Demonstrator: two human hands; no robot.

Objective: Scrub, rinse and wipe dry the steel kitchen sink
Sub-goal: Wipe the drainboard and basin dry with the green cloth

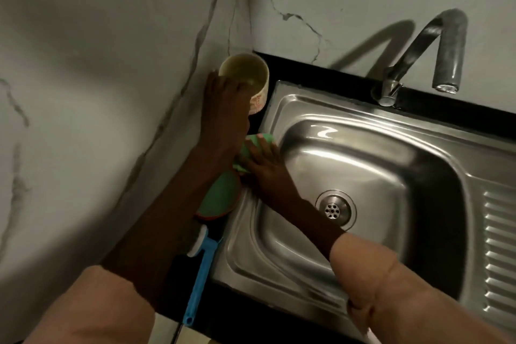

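The steel sink point(371, 131) fills the right half of the view, with its drain point(333, 209) in the basin floor. My right hand point(265, 167) presses a green scrub pad point(264, 139) against the sink's left rim. My left hand point(223, 103) grips a cream-coloured tub point(245, 72) that stands tilted in the back left corner on the black counter. A little liquid shows inside the tub.
A steel tap point(444, 58) arches over the back of the basin. A round green and red lidded container point(220, 198) and a blue-handled brush point(201, 268) lie on the counter left of the sink. A ribbed drainboard point(499, 246) is at right. Marble walls close the corner.
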